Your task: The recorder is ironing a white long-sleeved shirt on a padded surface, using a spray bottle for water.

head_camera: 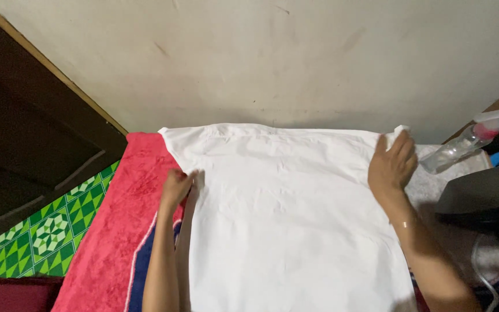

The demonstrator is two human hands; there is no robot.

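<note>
Left hand (175, 188) and right hand (393, 164) pinch white cloth (284, 214); fingertips hidden

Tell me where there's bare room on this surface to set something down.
Free: the red towel strip between the left hand and the green patterned floor. The white cloth garment is bare mid-panel. Crowded: right of the right hand, with clear spray bottle and dark iron.

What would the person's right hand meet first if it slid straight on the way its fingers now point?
The right hand points up-right along the white cloth. It would likely pass the cloth's far corner, then meet the wall; depth is unclear.
</note>
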